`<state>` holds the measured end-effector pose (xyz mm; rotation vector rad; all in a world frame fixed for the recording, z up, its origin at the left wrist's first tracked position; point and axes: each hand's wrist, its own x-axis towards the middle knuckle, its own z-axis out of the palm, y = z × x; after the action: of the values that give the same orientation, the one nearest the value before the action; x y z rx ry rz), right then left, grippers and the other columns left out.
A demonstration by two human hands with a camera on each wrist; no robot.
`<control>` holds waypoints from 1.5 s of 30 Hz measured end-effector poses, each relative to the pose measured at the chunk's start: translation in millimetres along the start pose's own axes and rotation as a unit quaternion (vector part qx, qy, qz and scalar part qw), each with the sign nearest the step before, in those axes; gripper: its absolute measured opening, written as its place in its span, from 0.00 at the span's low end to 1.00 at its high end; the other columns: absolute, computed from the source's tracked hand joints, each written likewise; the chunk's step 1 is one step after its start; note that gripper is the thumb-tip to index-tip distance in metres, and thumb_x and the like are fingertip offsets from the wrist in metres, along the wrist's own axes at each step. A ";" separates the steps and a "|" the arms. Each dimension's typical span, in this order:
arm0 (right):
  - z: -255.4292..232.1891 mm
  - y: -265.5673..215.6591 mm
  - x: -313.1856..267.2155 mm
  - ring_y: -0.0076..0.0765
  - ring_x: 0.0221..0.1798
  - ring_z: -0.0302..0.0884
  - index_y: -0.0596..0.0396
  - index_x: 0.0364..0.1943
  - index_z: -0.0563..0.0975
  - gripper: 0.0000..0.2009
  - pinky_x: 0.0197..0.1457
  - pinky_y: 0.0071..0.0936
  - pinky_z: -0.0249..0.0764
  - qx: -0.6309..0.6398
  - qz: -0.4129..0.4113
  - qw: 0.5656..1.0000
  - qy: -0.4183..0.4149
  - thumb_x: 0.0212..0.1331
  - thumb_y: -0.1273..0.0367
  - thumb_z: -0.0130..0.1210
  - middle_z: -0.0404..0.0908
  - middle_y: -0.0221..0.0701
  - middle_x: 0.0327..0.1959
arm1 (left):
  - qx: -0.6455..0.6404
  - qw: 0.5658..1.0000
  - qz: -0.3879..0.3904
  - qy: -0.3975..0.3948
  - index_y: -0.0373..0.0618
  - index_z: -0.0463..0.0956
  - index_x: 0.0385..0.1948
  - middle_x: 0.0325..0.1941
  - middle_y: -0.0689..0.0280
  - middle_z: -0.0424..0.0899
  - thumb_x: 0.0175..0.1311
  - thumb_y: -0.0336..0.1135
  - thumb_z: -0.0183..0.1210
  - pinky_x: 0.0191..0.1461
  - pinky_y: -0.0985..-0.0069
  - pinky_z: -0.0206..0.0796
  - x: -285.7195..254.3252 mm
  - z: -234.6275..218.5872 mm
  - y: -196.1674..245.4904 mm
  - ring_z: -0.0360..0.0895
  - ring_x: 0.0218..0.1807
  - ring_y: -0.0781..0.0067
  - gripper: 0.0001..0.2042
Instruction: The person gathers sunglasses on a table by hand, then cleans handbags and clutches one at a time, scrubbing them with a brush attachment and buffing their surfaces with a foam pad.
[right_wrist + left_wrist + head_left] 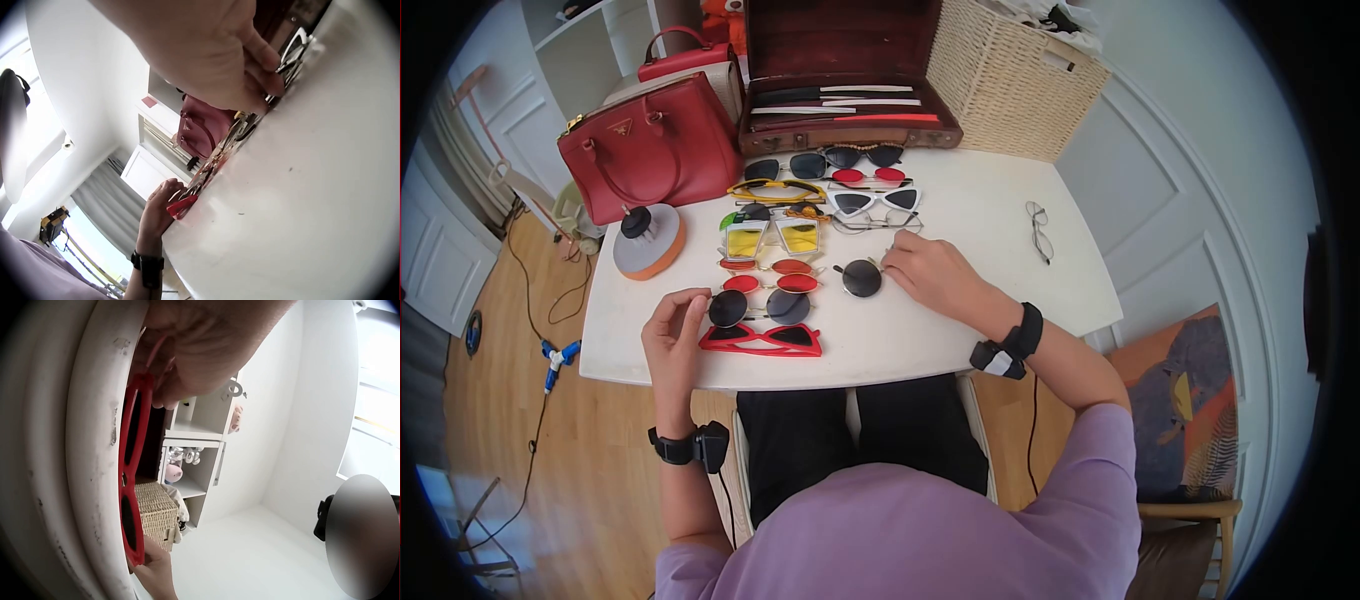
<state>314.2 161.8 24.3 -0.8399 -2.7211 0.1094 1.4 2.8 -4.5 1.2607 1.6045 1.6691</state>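
In the head view my left hand [673, 335] pinches the left end of a pair of round dark sunglasses [788, 308] near the table's front edge. Just below them lie red-framed cat-eye sunglasses [762, 341], which also show close under that hand in the left wrist view. My right hand [935, 275] is bent over another pair of round dark sunglasses [862, 278] and holds their right side; one lens shows, the rest is hidden by the hand. Fingertips [270, 84] are down at the tabletop in the right wrist view. Wire-framed clear glasses [878, 222] lie just beyond the right hand.
Two columns of glasses run back across the white table [990, 340], among them yellow-lensed ones [800, 237] and white-framed ones [850, 203]. An open brown case [840, 140], a red handbag [690, 150] and an orange-grey disc [650, 262] stand around them. Thin glasses [1038, 232] lie at right.
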 end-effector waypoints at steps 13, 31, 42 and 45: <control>-7.1 -7.1 15.1 0.45 0.36 0.81 0.59 0.39 0.83 0.09 0.42 0.37 0.77 0.043 0.030 0.995 0.083 0.58 0.69 0.58 0.81 0.39 0.33 | 0.029 0.999 -0.015 0.003 0.35 0.80 0.41 0.42 0.64 0.84 0.70 0.30 0.56 0.57 0.79 0.66 0.0 0.8 3.9 0.78 0.48 0.78 0.08; -66.7 94.0 -122.5 0.44 0.37 0.83 0.57 0.47 0.82 0.16 0.48 0.34 0.79 0.037 0.311 0.942 0.118 0.53 0.74 0.60 0.85 0.42 0.33 | 0.037 0.999 0.017 -0.015 0.34 0.80 0.43 0.43 0.62 0.84 0.71 0.31 0.55 0.58 0.79 0.65 -0.5 0.3 1.2 0.78 0.49 0.76 0.09; -88.8 15.8 -67.9 0.25 0.36 0.85 0.54 0.48 0.84 0.15 0.45 0.21 0.80 0.291 0.165 0.941 0.057 0.54 0.75 0.61 0.89 0.33 0.36 | 0.020 0.999 0.022 -0.014 0.35 0.80 0.42 0.43 0.64 0.84 0.70 0.30 0.58 0.56 0.80 0.66 1.9 -0.8 -3.9 0.78 0.47 0.78 0.07; -45.0 5.1 -52.4 0.36 0.49 0.85 0.57 0.47 0.84 0.15 0.55 0.31 0.78 0.232 -0.041 0.969 0.066 0.54 0.75 0.61 0.87 0.35 0.45 | 0.027 0.999 0.027 -0.020 0.35 0.80 0.42 0.43 0.64 0.84 0.70 0.30 0.58 0.56 0.80 0.66 2.1 -1.2 -4.5 0.78 0.48 0.78 0.08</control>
<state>371.6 136.0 53.2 -0.5711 -2.4472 0.6214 -1.6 4.8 -8.1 1.3658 1.6149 1.6335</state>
